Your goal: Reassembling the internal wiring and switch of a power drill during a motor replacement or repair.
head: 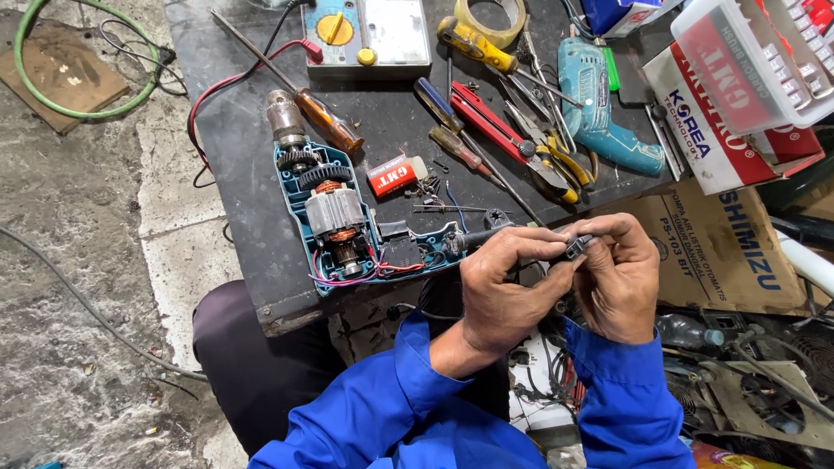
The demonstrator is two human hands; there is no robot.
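Worktop (252,226) bears an opened drill (343,221), shell off so its motor shows. Just right of the drill, left hand (499,291) steadies the cord while right hand (618,278) fingers pinch a small black part (577,247).

Between my fingertips sits a small black switch part (578,247) — boxy, dark, half hidden. Its black cord (486,234) runs left to the opened teal drill (347,221) — lying flat on the tabletop's near edge, motor and gears exposed.
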